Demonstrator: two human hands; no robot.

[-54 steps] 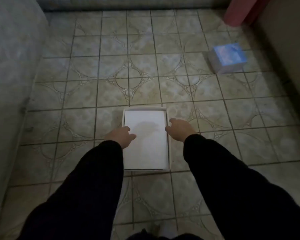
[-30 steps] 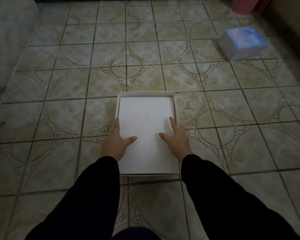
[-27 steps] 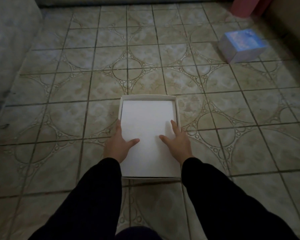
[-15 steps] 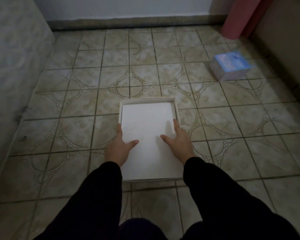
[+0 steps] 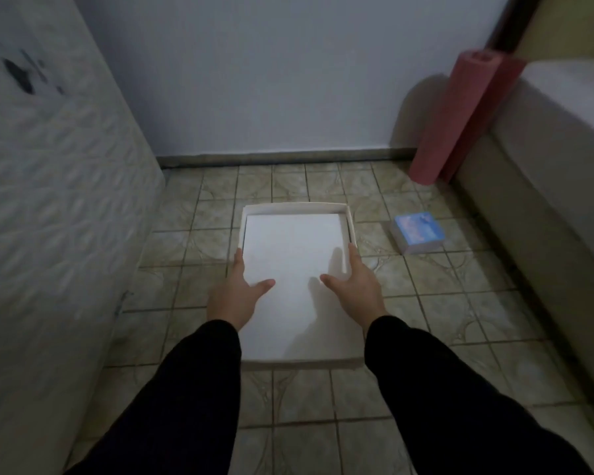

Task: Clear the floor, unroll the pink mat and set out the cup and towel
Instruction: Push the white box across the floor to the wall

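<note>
White shallow box (image 5: 297, 286): gripped at both long sides, left hand (image 5: 235, 291) and right hand (image 5: 355, 289) clamped on its rims, presumably for clearing the floor (image 5: 460, 303). Rolled pink mat (image 5: 450, 118): stood upright beyond the box, against the wall. Cup, towel: not seen.

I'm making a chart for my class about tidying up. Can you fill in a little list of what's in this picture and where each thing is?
white box: flat and open, held at both long sides, thumbs inside
left hand: on the box's left edge
right hand: on the box's right edge
pink mat: rolled up, standing in the far right corner
blue box: on the tiled floor, right of the white box
cup and towel: not in view
</note>
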